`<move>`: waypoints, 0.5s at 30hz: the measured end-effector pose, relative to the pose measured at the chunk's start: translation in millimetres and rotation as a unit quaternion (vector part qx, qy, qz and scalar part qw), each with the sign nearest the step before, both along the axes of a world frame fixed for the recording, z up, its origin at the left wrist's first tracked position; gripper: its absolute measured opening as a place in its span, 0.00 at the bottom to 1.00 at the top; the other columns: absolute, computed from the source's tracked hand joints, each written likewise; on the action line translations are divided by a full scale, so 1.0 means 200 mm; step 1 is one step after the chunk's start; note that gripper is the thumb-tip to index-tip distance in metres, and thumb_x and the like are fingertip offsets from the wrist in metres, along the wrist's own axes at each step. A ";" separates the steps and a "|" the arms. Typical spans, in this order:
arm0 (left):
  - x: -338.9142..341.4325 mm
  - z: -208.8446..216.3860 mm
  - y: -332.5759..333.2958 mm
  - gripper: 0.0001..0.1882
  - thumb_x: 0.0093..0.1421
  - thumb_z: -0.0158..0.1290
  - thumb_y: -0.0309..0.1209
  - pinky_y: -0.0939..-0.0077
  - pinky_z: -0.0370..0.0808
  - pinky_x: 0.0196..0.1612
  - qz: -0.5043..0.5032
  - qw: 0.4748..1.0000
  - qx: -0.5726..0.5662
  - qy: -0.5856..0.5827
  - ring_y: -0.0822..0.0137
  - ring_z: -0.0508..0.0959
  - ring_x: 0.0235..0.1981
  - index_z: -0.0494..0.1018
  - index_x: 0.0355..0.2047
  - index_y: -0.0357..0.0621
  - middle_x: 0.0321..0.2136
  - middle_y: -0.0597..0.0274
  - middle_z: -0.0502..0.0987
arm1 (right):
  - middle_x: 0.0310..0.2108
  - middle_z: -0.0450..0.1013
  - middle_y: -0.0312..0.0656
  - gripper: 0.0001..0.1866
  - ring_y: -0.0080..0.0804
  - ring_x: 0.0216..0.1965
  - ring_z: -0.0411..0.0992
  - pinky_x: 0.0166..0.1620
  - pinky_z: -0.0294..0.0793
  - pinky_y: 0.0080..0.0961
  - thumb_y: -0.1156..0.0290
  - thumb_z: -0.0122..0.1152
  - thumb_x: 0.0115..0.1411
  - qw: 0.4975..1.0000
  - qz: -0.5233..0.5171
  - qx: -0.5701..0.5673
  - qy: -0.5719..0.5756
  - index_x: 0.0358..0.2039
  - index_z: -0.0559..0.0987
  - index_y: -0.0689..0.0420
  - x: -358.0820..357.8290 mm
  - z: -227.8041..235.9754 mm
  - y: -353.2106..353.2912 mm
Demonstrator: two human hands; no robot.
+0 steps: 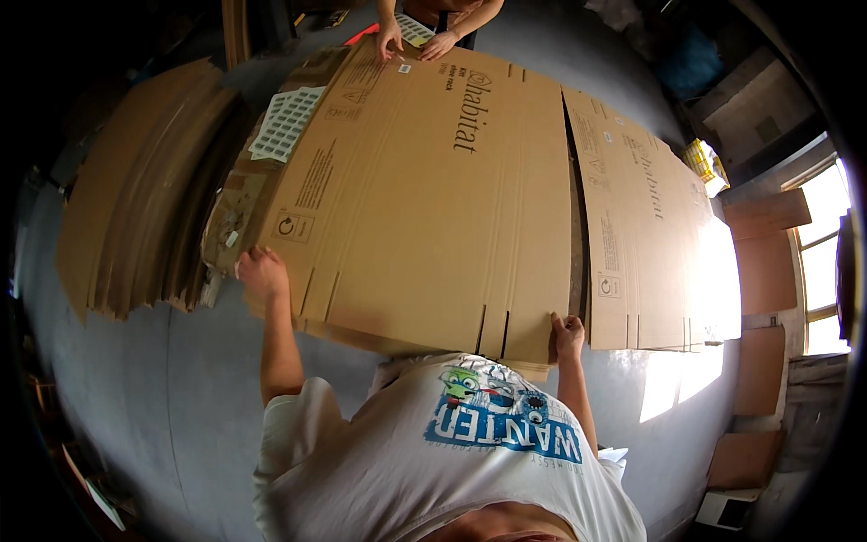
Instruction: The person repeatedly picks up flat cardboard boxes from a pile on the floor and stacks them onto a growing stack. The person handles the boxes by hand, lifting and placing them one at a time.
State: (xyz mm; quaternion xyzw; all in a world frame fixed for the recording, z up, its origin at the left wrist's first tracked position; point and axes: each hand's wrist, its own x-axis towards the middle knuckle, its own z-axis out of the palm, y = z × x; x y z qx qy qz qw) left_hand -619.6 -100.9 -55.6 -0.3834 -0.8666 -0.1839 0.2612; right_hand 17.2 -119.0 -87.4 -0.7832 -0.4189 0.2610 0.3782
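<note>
A large flat brown cardboard sheet (424,217) with dark print lies in front of me on top of a stack. At its near left corner is my left hand (263,273), closed with its fingers curled over the edge; a small pale spot shows by the fingertips. My right hand (567,336) is closed at the near right edge of the same sheet, its fingertips partly hidden. Across from me, another person's hands (440,45) rest on the far edge near a small white label (405,69).
Sheets of pale labels (287,122) lie left of the stack on brown, taped cardboard. Further left stand several cardboard sheets (135,190) on the grey floor (208,397). A second printed cardboard sheet (632,244) lies to the right, across a narrow gap. A yellow basket (704,164) is beyond it.
</note>
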 end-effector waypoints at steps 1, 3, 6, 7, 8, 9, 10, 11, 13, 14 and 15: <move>0.00 0.00 0.00 0.11 0.55 0.52 0.34 0.53 0.65 0.49 -0.001 1.000 0.004 0.004 0.50 0.69 0.42 0.74 0.32 0.38 0.34 0.52 0.70 | 0.21 0.72 0.41 0.22 0.30 0.24 0.69 0.30 0.68 0.27 0.56 0.70 0.45 1.000 -0.003 -0.004 -0.001 0.27 0.75 0.62 0.00 0.00 0.00; -0.01 -0.01 -0.01 0.11 0.55 0.53 0.34 0.54 0.66 0.48 0.003 1.000 0.007 0.010 0.50 0.69 0.42 0.74 0.31 0.38 0.33 0.52 0.70 | 0.21 0.73 0.42 0.23 0.32 0.24 0.69 0.31 0.69 0.28 0.55 0.70 0.45 1.000 0.001 -0.016 0.000 0.28 0.75 0.62 -0.02 0.02 0.00; 0.01 0.00 0.02 0.11 0.54 0.53 0.34 0.54 0.67 0.46 0.002 1.000 0.002 -0.004 0.50 0.70 0.41 0.74 0.30 0.38 0.33 0.52 0.71 | 0.23 0.73 0.39 0.18 0.26 0.25 0.69 0.30 0.68 0.24 0.61 0.69 0.48 1.000 -0.002 -0.007 -0.006 0.29 0.75 0.62 0.03 -0.03 0.00; 0.01 0.01 0.03 0.11 0.55 0.53 0.34 0.55 0.67 0.46 -0.002 1.000 -0.006 -0.021 0.50 0.70 0.41 0.74 0.30 0.38 0.33 0.53 0.71 | 0.23 0.72 0.37 0.16 0.23 0.25 0.68 0.29 0.68 0.21 0.64 0.69 0.49 1.000 -0.006 0.002 -0.010 0.30 0.75 0.62 0.07 -0.07 -0.01; 0.01 0.01 0.02 0.10 0.55 0.52 0.34 0.55 0.68 0.45 0.002 0.999 -0.017 -0.033 0.51 0.71 0.41 0.74 0.30 0.38 0.33 0.53 0.71 | 0.23 0.73 0.38 0.16 0.23 0.25 0.68 0.29 0.68 0.22 0.63 0.69 0.49 1.000 -0.007 -0.002 -0.008 0.30 0.75 0.62 0.05 -0.06 -0.01; 0.00 0.01 0.01 0.11 0.55 0.52 0.34 0.55 0.68 0.44 0.007 1.000 -0.017 -0.022 0.51 0.71 0.41 0.73 0.30 0.38 0.33 0.53 0.71 | 0.23 0.73 0.38 0.17 0.24 0.25 0.68 0.29 0.69 0.22 0.63 0.69 0.49 1.000 -0.006 -0.005 -0.008 0.30 0.75 0.62 0.02 -0.04 0.00; 0.00 0.01 -0.01 0.11 0.56 0.52 0.34 0.55 0.68 0.44 0.012 1.000 -0.017 -0.012 0.51 0.71 0.41 0.73 0.30 0.39 0.33 0.53 0.71 | 0.23 0.73 0.38 0.17 0.24 0.25 0.69 0.29 0.69 0.23 0.63 0.69 0.49 1.000 -0.006 -0.008 -0.008 0.30 0.75 0.62 -0.01 -0.01 0.00; 0.01 0.01 -0.01 0.11 0.56 0.51 0.35 0.56 0.69 0.43 0.013 1.000 -0.015 -0.003 0.51 0.71 0.40 0.73 0.31 0.39 0.33 0.53 0.71 | 0.23 0.73 0.38 0.17 0.25 0.25 0.69 0.30 0.69 0.23 0.63 0.69 0.48 1.000 -0.008 -0.004 -0.020 0.30 0.75 0.62 -0.01 -0.01 0.00; 0.03 0.02 0.00 0.11 0.57 0.51 0.35 0.56 0.69 0.44 0.004 1.000 -0.016 -0.010 0.51 0.71 0.41 0.73 0.32 0.39 0.34 0.53 0.71 | 0.23 0.73 0.39 0.17 0.25 0.25 0.69 0.30 0.69 0.24 0.63 0.69 0.48 0.999 -0.012 0.002 -0.045 0.29 0.75 0.63 -0.02 0.01 -0.01; 0.02 0.03 -0.01 0.11 0.57 0.50 0.35 0.56 0.69 0.44 0.004 1.000 -0.018 -0.012 0.51 0.71 0.41 0.73 0.32 0.39 0.34 0.53 0.71 | 0.23 0.73 0.40 0.17 0.26 0.25 0.69 0.30 0.70 0.25 0.63 0.69 0.47 0.999 -0.011 -0.002 -0.051 0.29 0.75 0.63 -0.03 0.02 -0.01; 0.02 0.03 -0.01 0.11 0.57 0.50 0.35 0.56 0.68 0.44 0.006 1.000 -0.019 -0.008 0.51 0.71 0.41 0.73 0.33 0.39 0.34 0.53 0.71 | 0.23 0.73 0.41 0.18 0.26 0.25 0.69 0.30 0.70 0.25 0.63 0.69 0.47 0.998 -0.010 -0.007 -0.057 0.28 0.75 0.63 -0.04 0.04 -0.01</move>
